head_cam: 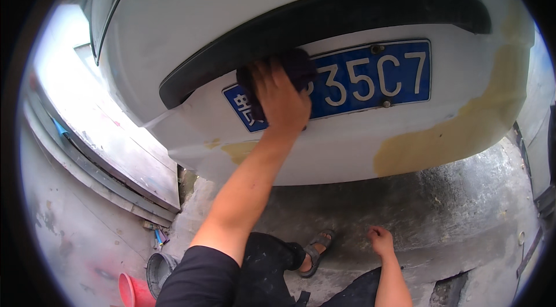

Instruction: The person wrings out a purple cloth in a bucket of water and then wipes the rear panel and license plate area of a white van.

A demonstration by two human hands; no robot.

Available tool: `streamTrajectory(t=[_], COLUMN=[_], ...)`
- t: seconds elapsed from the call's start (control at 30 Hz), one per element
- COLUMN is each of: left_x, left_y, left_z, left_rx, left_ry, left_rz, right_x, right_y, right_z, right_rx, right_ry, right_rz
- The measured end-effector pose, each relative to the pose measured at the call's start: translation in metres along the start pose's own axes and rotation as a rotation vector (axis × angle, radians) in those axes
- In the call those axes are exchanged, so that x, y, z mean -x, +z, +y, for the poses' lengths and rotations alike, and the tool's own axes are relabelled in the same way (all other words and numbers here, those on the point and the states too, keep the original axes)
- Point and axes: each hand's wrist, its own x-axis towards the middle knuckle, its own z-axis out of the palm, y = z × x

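Note:
My left hand (282, 98) presses a dark folded cloth (299, 66) against the left part of a blue licence plate (319, 109). The cloth and hand hide some of the plate's raised white characters. Two bolts show on the plate's right half, one at its top edge and one at its bottom. The plate sits on the white rear panel (330, 146) of a vehicle, below a long curved black trim piece (347, 14). Low on the right, my right hand (381, 239) hangs over the floor with its fingers curled in, and nothing shows in it.
Tan filler patches (434, 140) mark the vehicle's lower panel. A red bucket (134, 292) and a grey bucket (160, 270) stand at lower left, by a stained wall (82, 220). The concrete floor (347, 203) has a rectangular hole (449, 289) at lower right.

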Motion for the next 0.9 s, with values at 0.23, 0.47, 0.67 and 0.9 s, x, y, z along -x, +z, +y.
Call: streamTrajectory(t=[0.23,0.47,0.67,0.9], left_x=[-0.056,-0.032,-0.029,-0.077], left_y=[-0.015,-0.081,-0.053,0.013], left_z=[0.017,-0.103,-0.06,0.065], left_rx=[0.172,0.201,0.265,0.31], left_ry=[0.513,0.458,0.461,0.586], left_rz=[-0.335,-0.47,-0.321,-0.259], right_x=[-0.003,0.002,0.003,0.009], right_y=[-0.015,-0.034,-0.05,-0.044], right_z=[0.014,0.019,0.029,0.013], right_rx=[-0.042,-0.023,-0.007,-0.036], right_ry=[0.057,0.049,0.125,0.048], right_rz=[0.104,0.172,0.184,0.207])
